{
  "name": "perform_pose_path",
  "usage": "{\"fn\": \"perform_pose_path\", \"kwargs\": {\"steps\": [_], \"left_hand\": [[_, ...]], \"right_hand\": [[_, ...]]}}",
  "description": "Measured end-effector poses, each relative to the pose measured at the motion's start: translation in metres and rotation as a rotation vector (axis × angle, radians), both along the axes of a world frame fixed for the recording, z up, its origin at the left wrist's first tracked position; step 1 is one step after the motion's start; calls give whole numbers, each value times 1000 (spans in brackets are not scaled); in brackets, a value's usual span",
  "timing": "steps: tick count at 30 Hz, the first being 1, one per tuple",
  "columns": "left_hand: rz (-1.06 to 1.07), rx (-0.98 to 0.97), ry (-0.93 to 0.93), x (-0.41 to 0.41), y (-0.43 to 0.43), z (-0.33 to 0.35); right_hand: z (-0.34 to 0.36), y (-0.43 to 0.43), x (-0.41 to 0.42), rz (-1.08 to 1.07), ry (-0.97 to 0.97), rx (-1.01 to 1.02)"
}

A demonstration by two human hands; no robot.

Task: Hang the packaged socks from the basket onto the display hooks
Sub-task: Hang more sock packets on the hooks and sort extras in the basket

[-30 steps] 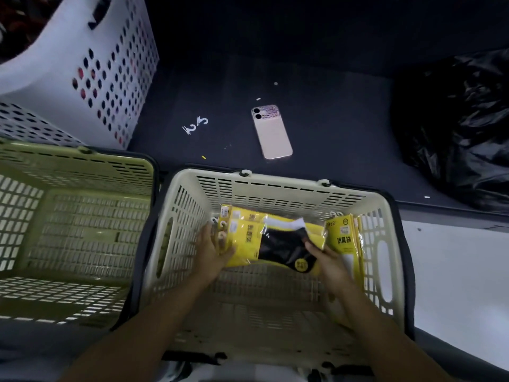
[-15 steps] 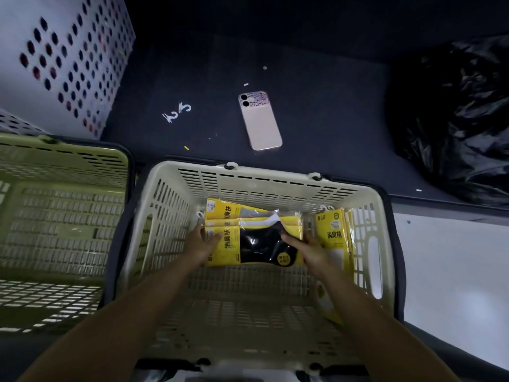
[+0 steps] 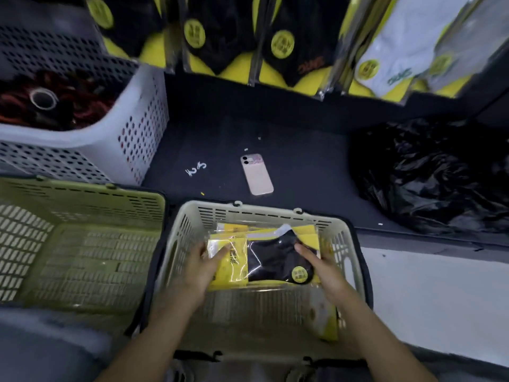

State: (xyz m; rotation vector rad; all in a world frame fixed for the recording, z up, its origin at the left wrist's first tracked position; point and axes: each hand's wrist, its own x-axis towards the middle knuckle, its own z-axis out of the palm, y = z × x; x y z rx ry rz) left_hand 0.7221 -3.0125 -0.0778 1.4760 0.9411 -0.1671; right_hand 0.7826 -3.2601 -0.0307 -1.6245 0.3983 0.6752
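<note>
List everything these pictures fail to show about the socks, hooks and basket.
Display hooks: head view, cut off by the top edge; only lower ends of the hanging packs show.
Stack count: head view, the top sock pack covers those beneath.
Fingers of the left hand and right hand: hidden under that pack.
Side pack in the basket: blurred, print unreadable.
</note>
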Motion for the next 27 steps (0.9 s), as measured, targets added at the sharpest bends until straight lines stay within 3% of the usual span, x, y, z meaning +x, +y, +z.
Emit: {"fn": "perform_pose_path", "kwargs": {"steps": [4, 7, 14, 17, 21, 23, 27], "left_hand": [[13, 37, -260, 23, 3, 70], [24, 35, -338, 33, 1, 123], [115, -360, -666, 42, -31, 212], [50, -431, -707, 52, -43, 237], [-140, -355, -702, 60, -50, 259], [-176, -355, -733, 64, -48, 265], [-175, -193, -767, 72, -44, 282]], "right_hand": [[64, -10, 10, -143, -142, 109], [107, -14, 16, -236, -224, 268], [173, -2, 20, -263, -348, 473], [186, 7, 17, -279, -351, 490], [187, 8, 14, -241, -322, 539], [190, 3, 14, -169, -336, 504], [207, -6, 26, -207, -523, 168]]}}
